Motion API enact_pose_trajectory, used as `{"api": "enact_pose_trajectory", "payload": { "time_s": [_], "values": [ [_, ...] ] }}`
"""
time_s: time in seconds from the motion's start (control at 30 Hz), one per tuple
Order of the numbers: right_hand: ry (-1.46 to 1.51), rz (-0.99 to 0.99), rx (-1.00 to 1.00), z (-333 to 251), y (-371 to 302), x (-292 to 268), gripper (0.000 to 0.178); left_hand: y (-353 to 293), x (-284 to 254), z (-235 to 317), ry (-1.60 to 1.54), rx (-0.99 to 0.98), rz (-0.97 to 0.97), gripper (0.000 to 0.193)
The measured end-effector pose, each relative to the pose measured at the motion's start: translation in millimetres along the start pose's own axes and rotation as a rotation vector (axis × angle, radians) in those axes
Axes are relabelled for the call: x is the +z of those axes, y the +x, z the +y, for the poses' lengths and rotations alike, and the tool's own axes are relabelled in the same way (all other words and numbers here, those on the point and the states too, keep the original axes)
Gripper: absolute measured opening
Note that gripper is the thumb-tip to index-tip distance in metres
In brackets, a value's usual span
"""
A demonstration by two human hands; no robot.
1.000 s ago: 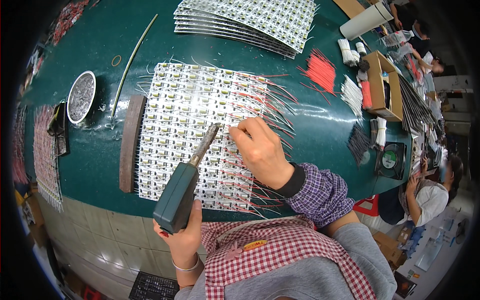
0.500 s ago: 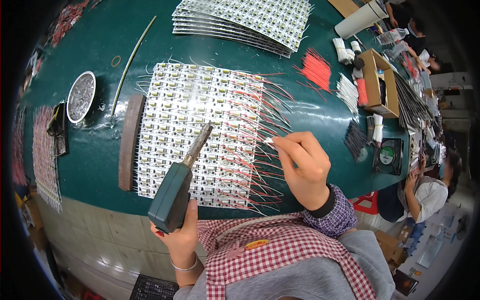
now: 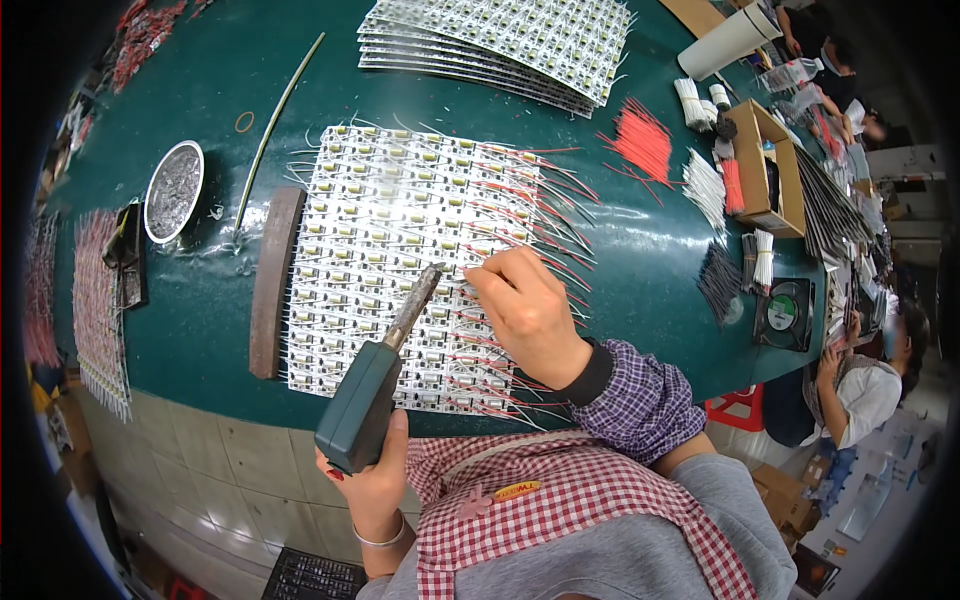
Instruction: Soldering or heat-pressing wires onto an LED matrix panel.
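While both hands work over the LED strip panel [image 3: 400, 250], this is the layout:
left hand: left hand [image 3: 372, 478] is wrapped tight round the dark green body of the soldering iron [image 3: 375, 385], near the front edge of the table [image 3: 180, 90]
iron tip: points up and away from the person, over the front half of the panel, just beside the right fingertips
right hand: right hand [image 3: 525, 315] lies palm down on the panel, fingers curled, fingertips pinched together at a red wire [image 3: 478, 282] end; can't tell if the wire is actually gripped
panel: white sheet of strips, flat at table centre, red and white wire leads fanning off its right side
brown bar [image 3: 273, 280]: lies along the panel's left edge, touching it
solder pot [image 3: 174, 191]: round, silver-filled, toward the left edge of the table, well apart from the panel
stacked panels [image 3: 500, 45]: at the far edge
loose red wires [image 3: 642, 140]: right of the panel, toward the far right corner
cardboard box [image 3: 765, 165]: near the right edge, white wire bundles [image 3: 705, 185] beside it
small fan [image 3: 785, 312]: at the right edge
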State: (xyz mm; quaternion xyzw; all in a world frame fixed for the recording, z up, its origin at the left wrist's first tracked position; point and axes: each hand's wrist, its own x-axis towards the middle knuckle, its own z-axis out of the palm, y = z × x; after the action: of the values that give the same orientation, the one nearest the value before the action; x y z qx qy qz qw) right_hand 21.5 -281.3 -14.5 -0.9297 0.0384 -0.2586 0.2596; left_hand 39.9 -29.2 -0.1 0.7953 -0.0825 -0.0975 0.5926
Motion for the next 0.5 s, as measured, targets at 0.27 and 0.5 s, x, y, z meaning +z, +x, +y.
{"api": "enact_pose_trajectory", "payload": {
  "time_s": [0.27,0.5],
  "values": [
    [-0.010,-0.017,0.021,-0.3,-1.3,1.0,0.026,-3.8,0.9,4.9,0.012,-0.203,-0.033,0.030],
    [-0.016,-0.029,0.013,-0.1,-1.6,2.1,0.026,-0.4,2.8,5.3,-0.008,-0.139,-0.088,0.029]
  ]
}}
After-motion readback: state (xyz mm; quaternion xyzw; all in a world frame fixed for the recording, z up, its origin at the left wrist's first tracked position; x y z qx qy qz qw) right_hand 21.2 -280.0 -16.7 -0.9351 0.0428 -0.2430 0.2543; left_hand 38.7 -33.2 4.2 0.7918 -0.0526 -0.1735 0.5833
